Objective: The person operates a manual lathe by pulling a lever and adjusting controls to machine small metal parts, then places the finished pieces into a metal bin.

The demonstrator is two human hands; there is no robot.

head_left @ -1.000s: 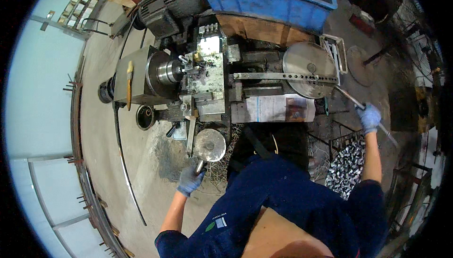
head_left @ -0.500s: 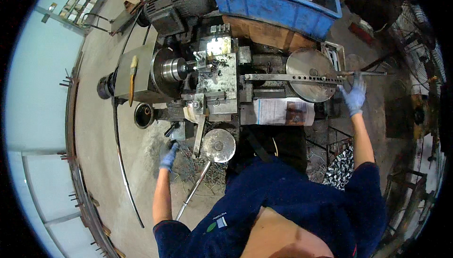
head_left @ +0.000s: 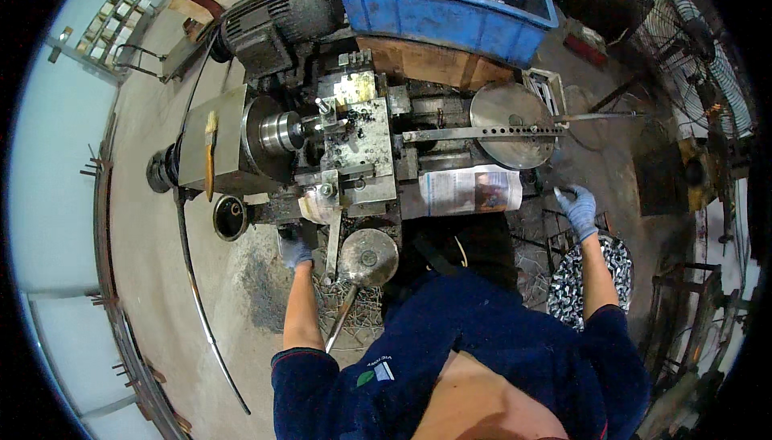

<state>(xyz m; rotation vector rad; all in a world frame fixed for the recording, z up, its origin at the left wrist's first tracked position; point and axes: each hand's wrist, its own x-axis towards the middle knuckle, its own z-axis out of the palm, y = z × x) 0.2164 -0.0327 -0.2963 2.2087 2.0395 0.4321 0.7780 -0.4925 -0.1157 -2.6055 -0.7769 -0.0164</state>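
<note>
My left hand [head_left: 295, 252], in a blue-grey glove, is at the small switch box under the front left of a lathe. Its fingers are partly lost against the dark box, so their grip is unclear. My right hand [head_left: 579, 211], gloved alike, is raised in the air right of the machine, thumb and fingers apart and bent. A pale spot shows at its fingertips, too small to make out. Left of it, a long drilled bar [head_left: 482, 133] lies across a round metal disc [head_left: 513, 110]. The lathe's chuck [head_left: 280, 131] faces the tool slide [head_left: 358, 146].
A basket of small metal parts [head_left: 595, 279] stands below my right forearm. Behind the lathe is a blue bin [head_left: 442, 10] beside a motor [head_left: 277, 18]. A brush [head_left: 211, 158] lies on the headstock. A handwheel [head_left: 368, 257] and a printed sheet [head_left: 470, 191] are at the front.
My right hand has left the rod at the bar's end and come down nearer to me. My left hand has moved up against the switch box. The whole view has shifted slightly.
</note>
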